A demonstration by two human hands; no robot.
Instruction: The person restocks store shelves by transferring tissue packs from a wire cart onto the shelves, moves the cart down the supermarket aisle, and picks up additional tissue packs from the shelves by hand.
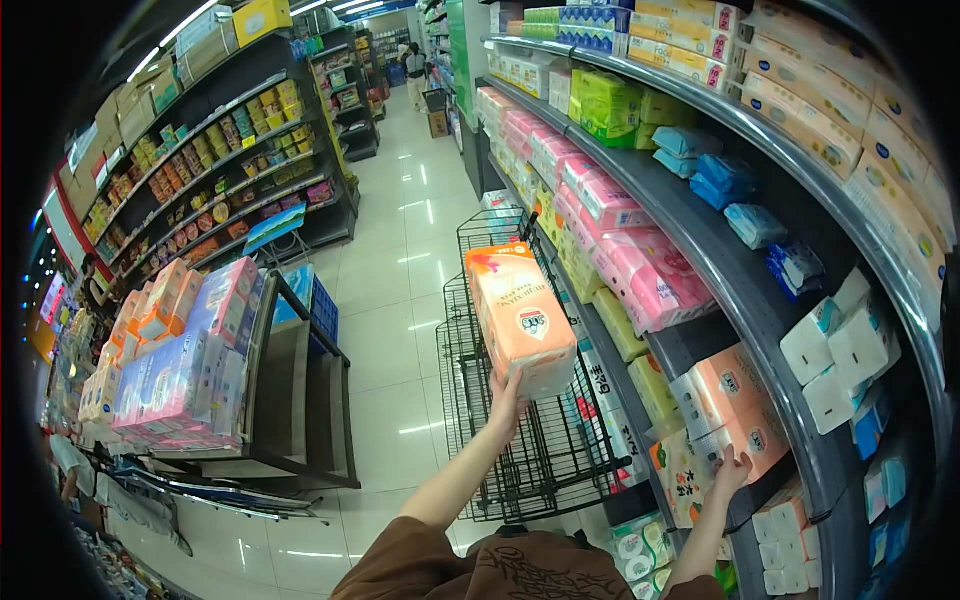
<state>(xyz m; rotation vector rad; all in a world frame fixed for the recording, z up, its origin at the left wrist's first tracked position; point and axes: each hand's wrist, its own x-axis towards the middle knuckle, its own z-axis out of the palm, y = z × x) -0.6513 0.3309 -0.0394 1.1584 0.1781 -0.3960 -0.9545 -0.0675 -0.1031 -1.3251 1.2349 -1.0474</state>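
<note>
Head view: over a black wire cart (520,460), an orange pack (520,305) is being held by the left hand (507,405), curled under its near end; farther right, shelved peach packs (745,395) are being touched by the half-curled right hand (733,472), whose hold cannot be told.

The block-shaped orange-and-peach pack (520,300) before you wears a smooth plastic film with a soft sheen, creased at its near end. Your brown short-sleeved top (415,560) looks like matt cloth. Below you, the black open-grid cart (525,465) is thin metal wire. The pale square-tiled floor (400,265) is smooth and glossy, mirroring lights. To your right, the plump pink packs (655,280) shine in crinkled plastic, and the flat blue packs (722,182) look like glossy, wrinkled film.
</note>
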